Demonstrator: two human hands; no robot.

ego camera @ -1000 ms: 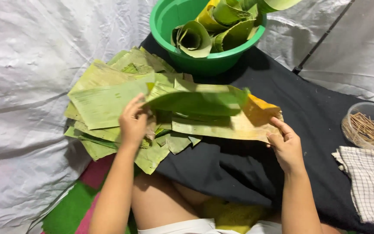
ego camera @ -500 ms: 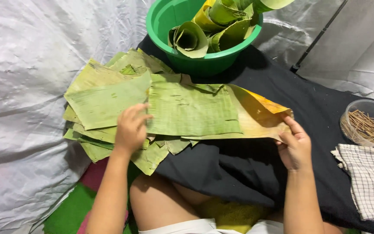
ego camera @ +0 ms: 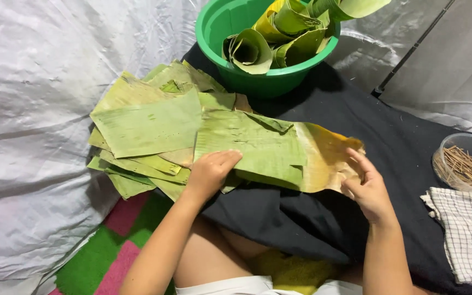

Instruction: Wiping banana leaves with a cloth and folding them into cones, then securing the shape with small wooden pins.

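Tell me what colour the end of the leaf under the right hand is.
Yellow-orange, fading from green; the leaf end by the right hand shows in the head view.

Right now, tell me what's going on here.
A seated person is handling a long banana leaf piece, green turning yellow at one end, spread over a black cloth. The left hand presses flat on its green end; the right hand has a grip on the yellow edge. A stack of cut leaves lies to the left, a green basin of rolled leaves stands beyond, and a clear bowl of thin sticks and a checked cloth lie at right.
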